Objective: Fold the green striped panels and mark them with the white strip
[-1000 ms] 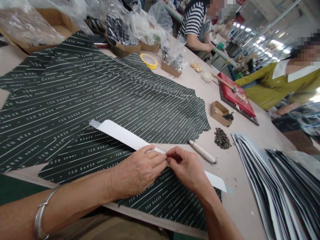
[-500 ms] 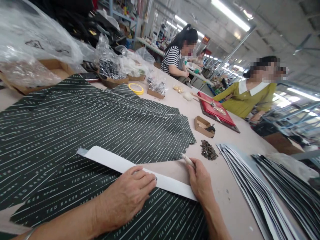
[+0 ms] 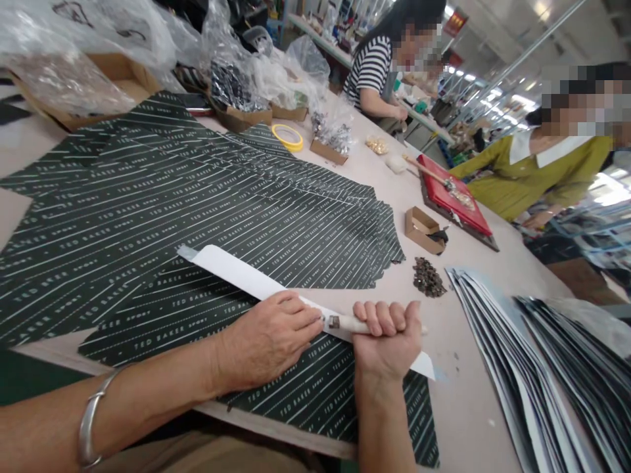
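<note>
A dark green printed sheet lies in front of me with its long edge folded over, showing a white strip. My left hand rests flat on the sheet, fingers pressing the white fold. My right hand is closed in a fist round a white-handled tool, whose tip touches the fold just beside my left fingertips. A metal bangle sits on my left wrist.
More green printed sheets are fanned across the table. A stack of dark sheets lies at right, a pile of small dark bits and a small cardboard box beyond. A red tray, yellow tape roll and plastic bags sit farther back. Two people sit across.
My right hand left the fold, picked up the white-handled tool from the table and brought it to the white strip. My left hand stayed on the fold.
</note>
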`<action>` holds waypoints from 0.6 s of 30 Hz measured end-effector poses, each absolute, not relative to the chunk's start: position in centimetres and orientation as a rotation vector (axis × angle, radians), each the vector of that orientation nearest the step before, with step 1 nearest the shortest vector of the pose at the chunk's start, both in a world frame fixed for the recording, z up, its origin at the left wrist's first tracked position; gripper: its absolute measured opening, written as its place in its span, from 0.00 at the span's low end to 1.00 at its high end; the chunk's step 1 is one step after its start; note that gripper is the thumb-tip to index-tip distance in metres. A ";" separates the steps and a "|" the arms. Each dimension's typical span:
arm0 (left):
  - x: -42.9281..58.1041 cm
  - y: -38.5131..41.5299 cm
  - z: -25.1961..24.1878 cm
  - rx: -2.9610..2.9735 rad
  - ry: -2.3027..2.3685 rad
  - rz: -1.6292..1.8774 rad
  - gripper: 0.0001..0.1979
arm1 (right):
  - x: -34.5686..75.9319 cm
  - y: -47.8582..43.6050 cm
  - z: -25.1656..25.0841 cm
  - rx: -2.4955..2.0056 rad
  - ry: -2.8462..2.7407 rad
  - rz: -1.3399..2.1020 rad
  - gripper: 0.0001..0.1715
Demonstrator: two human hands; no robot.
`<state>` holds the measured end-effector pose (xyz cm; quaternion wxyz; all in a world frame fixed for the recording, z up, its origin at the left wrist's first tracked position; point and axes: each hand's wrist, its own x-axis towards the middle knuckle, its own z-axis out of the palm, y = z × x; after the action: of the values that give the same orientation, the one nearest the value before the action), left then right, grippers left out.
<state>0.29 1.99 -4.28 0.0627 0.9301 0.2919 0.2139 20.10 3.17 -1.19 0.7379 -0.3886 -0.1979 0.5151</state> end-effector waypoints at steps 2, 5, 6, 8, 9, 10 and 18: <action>0.4 2.0 -4.4 2.808 0.884 0.663 0.12 | 19.6 3.4 -1.9 -0.848 -0.404 1.130 0.36; 0.4 2.0 -4.7 2.807 0.886 0.687 0.13 | 19.4 3.5 -2.4 -0.829 -0.392 1.127 0.33; 0.4 1.9 -4.8 2.809 0.886 0.693 0.13 | 19.5 3.5 -2.4 -0.824 -0.405 1.127 0.33; 0.4 1.9 -4.9 2.810 0.885 0.705 0.13 | 19.5 3.6 -2.5 -0.820 -0.445 1.128 0.32; 0.4 1.9 -5.0 2.807 0.887 0.710 0.14 | 19.5 3.7 -2.5 -0.819 -0.471 1.127 0.32; 0.4 1.9 -5.0 2.801 0.890 0.712 0.14 | 19.5 3.8 -2.5 -0.817 -0.497 1.128 0.32; 0.3 2.0 -4.4 2.748 0.860 0.665 0.14 | 18.1 3.3 -1.6 -0.725 -0.904 1.171 0.28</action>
<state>0.30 1.97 -4.40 0.0930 0.9258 0.2898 0.2242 18.15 3.33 -1.64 0.6795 -0.3229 -0.4025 0.5216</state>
